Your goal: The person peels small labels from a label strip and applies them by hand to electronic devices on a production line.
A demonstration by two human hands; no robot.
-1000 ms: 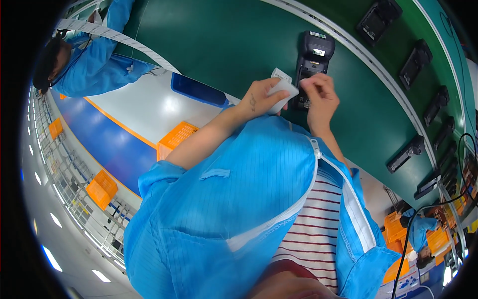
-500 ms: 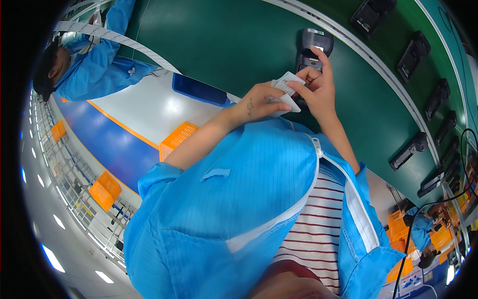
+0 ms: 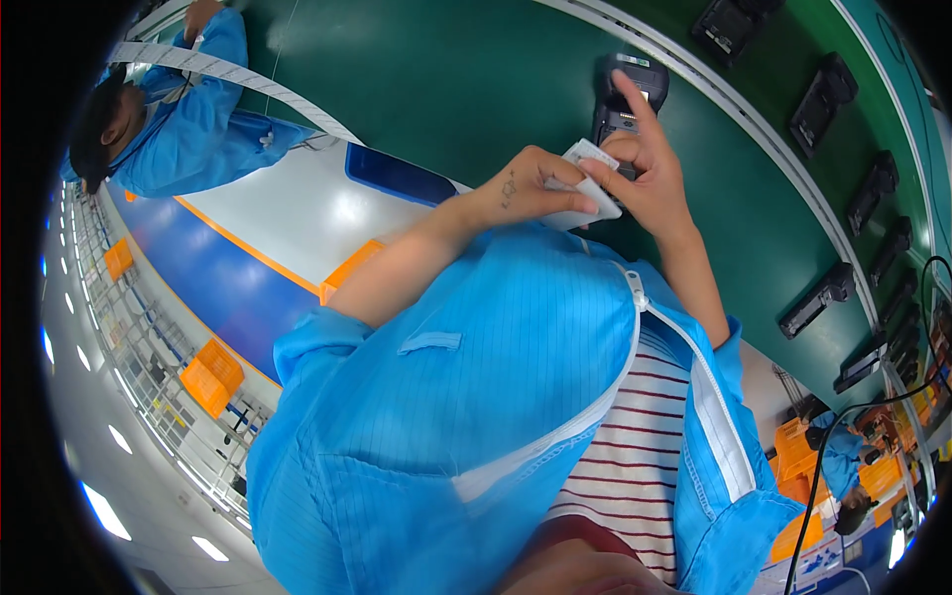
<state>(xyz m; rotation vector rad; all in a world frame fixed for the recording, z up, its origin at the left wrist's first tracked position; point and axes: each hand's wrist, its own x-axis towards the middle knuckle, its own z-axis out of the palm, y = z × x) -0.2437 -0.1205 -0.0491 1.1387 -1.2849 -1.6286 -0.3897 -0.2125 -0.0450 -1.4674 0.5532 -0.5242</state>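
Close to my body, my left hand (image 3: 531, 188) is closed on some flat white cards (image 3: 603, 198), thumb on top. My right hand (image 3: 650, 183) pinches the upper printed part of the same white pieces between thumb and bent fingers, its index finger stretched out. Whether these are cards, labels or folded slips I cannot tell for sure. Just beyond the hands a black handheld device (image 3: 650, 81) lies on the green table, and the right index finger passes in front of it. Its lower part is hidden by the fingers.
Several black devices (image 3: 823, 104) stand along the right side of the green table (image 3: 446, 89), past a pale rail (image 3: 734, 114). A blue tray (image 3: 397, 178) lies at the left edge. A co-worker in blue (image 3: 188, 139) sits far left. Orange crates (image 3: 211, 377) stand beyond.
Both hands have shifted slightly to the right with the white cards. The cards have come closer together and the printed face shows less. The right index finger is straighter.
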